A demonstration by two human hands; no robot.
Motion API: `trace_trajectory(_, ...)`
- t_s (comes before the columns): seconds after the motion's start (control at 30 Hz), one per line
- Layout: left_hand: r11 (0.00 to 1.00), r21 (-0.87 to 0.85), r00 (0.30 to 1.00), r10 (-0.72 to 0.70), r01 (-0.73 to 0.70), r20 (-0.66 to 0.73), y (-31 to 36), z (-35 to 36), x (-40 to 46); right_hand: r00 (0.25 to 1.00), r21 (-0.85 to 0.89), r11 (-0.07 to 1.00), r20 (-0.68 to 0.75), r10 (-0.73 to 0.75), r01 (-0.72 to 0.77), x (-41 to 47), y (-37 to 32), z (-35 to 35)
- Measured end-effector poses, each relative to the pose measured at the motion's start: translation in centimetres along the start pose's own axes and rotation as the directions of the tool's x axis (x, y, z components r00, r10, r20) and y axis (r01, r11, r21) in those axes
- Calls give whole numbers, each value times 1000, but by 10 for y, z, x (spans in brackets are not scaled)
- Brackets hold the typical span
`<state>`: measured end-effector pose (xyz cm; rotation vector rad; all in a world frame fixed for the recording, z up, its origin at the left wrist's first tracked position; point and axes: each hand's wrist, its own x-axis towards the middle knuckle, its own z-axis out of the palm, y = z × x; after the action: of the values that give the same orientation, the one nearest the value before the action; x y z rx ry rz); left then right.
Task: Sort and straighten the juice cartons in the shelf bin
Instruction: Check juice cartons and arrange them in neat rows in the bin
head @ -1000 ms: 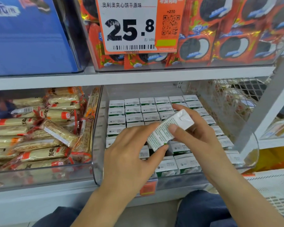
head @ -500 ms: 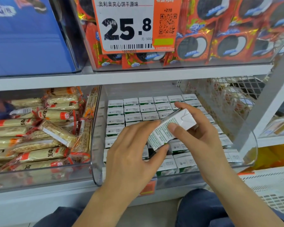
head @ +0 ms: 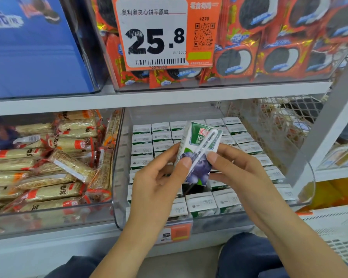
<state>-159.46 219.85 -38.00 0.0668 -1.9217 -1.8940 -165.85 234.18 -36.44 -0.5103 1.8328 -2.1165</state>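
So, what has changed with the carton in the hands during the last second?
Both hands, left hand and right hand, turned the held carton from its white printed side to its front, so the blueberry picture and the straw now face the camera, and it stands more upright. Both hands keep their hold. The cartons in the bin and the gap below the carton stayed as they were.

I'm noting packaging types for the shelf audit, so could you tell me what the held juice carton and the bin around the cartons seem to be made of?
Juice carton, held by the left hand and right hand: apparently coated paperboard, with sharp folded edges, a smooth printed face and a straw in clear wrap.
Shelf bin: clear rigid plastic, probably acrylic; the contents show through, and its rounded edge is glossy.
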Motion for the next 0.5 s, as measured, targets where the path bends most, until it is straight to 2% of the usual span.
trace_trajectory(0.13, 1000, 27, 998, -10, 9, 55, -2, -1, 1, 998, -8, 1000, -54, -20, 19, -1, 0, 2)
trace_trajectory(0.27, 982, 186, 1000, -17, 15, 8, -6, 0, -1, 986, -115, 993, -160, -43, 24, -2, 3, 5)
trace_trajectory(0.4, 923, 385, 1000, -5, -3, 20, -8, 7, -6, 985, -173, 985, -164, -54, 25, -3, 7, 7)
trace_trajectory(0.5, 955, 294, 1000, -25, 29, -19, -9, 8, -4, 994, -179, 983, -94, -53, 36, -4, 6, 7)
